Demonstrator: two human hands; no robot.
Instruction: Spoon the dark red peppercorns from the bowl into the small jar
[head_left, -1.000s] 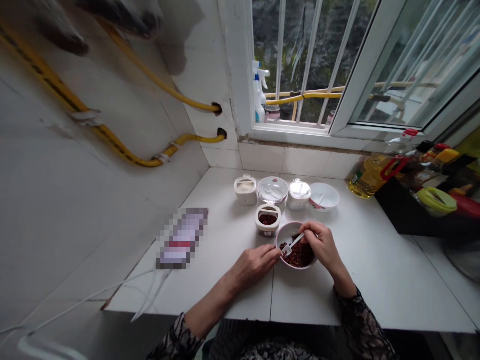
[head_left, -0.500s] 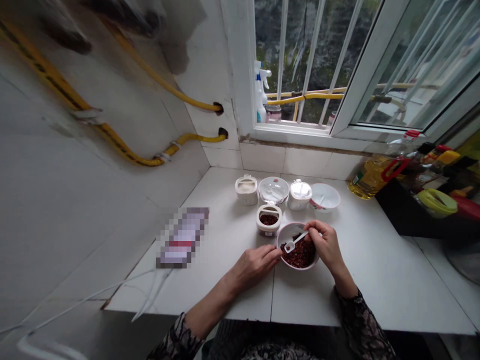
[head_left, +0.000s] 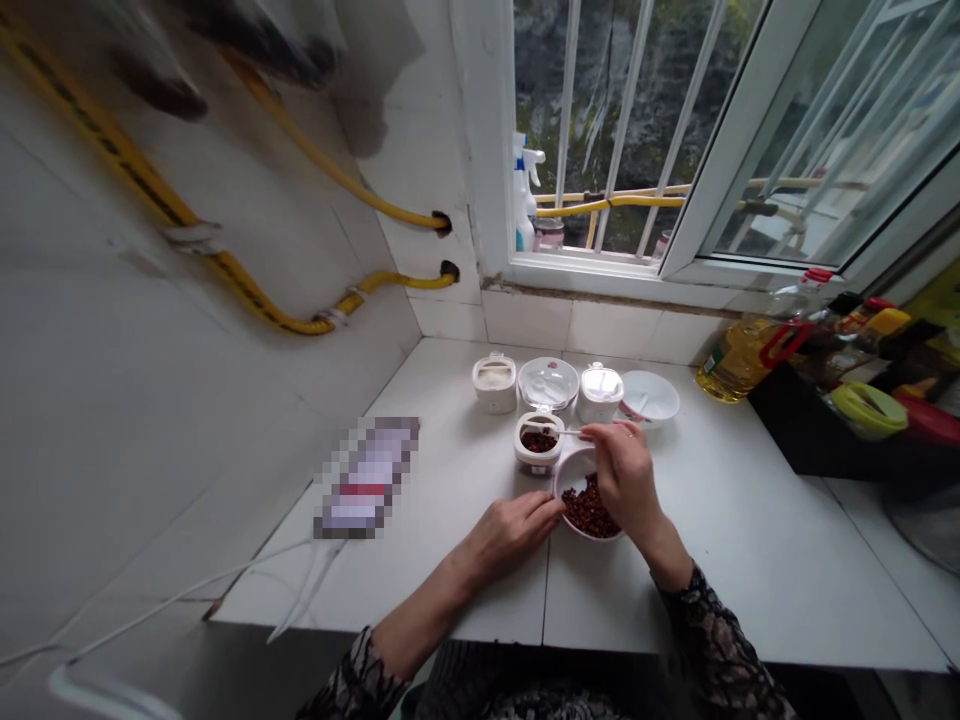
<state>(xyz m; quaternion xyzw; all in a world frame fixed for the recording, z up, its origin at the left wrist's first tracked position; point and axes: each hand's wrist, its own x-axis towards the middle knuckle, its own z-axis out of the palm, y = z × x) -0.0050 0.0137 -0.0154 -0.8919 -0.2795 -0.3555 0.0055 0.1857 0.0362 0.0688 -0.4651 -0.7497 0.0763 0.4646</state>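
A small white spoon [head_left: 571, 432] is pinched in my right hand [head_left: 626, 470], its scoop end over the mouth of a white seasoning jar [head_left: 538, 462]. Dark red dried bits, like peppercorns, show inside the jar. Just in front stands a white bowl [head_left: 576, 468] holding more of the same dark red peppercorns [head_left: 591, 508]; my right hand partly covers it. At the bowl's left rim, my left hand [head_left: 521, 525] grips the edge with its fingers together; the thumb is hidden.
Behind stand two more seasoning jars [head_left: 494, 385] [head_left: 601, 392] and two white bowls [head_left: 548, 383] [head_left: 651, 398]. An oil bottle [head_left: 739, 350] and a black rack [head_left: 795, 430] of condiments are at right. A blurred-out phone-like object [head_left: 367, 480] lies left, near a white cable [head_left: 304, 590].
My right hand has carried the spoon from above the bowl up and left to the jar's opening. My left hand has stayed at the bowl's rim.
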